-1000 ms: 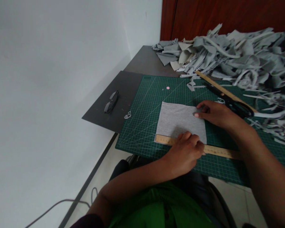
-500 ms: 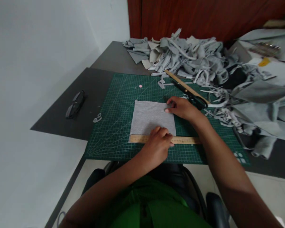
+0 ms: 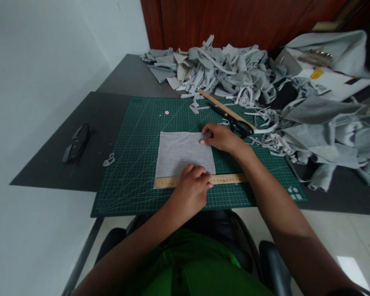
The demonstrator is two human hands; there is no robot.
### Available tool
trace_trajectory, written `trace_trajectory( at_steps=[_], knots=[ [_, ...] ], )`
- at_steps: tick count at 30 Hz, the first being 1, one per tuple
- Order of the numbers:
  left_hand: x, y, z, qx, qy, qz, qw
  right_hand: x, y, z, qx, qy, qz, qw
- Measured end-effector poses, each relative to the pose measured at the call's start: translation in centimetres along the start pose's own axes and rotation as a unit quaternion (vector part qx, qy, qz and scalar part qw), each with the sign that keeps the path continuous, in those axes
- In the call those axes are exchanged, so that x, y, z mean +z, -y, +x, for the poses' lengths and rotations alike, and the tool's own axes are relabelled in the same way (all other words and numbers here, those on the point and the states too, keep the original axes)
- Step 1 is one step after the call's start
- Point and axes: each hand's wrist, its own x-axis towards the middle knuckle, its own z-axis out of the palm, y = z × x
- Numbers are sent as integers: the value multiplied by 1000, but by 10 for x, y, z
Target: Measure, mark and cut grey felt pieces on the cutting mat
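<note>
One grey cloth square (image 3: 183,150) lies flat on the green cutting mat (image 3: 135,123), wooden ruler (image 3: 166,182) along its near edge. My left hand (image 3: 192,186) is curled closed over the ruler, holding it on the cloth. My right hand (image 3: 220,137) is partly open at the far right corner, thumb and fingertips parted; can't tell if it's pressing. Cloth looks like knit: light, limp, probably stretchy, will ruck if dragged. Best hold: pinch two corners, lift evenly. Ruler looks stiff, light, may slide on fabric; press mid-length.
</note>
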Motion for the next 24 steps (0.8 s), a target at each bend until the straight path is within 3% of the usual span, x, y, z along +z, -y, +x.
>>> trace_trajectory(
  at_steps=[18, 24],
  knots=[
    [-4, 0, 1, 14, -2, -1, 1000, -4, 2, -2, -23, 5, 13, 1000],
    [-9, -7, 0, -9, 32, 71, 997, -6, 4, 1, -65, -64, 58, 994]
  ],
)
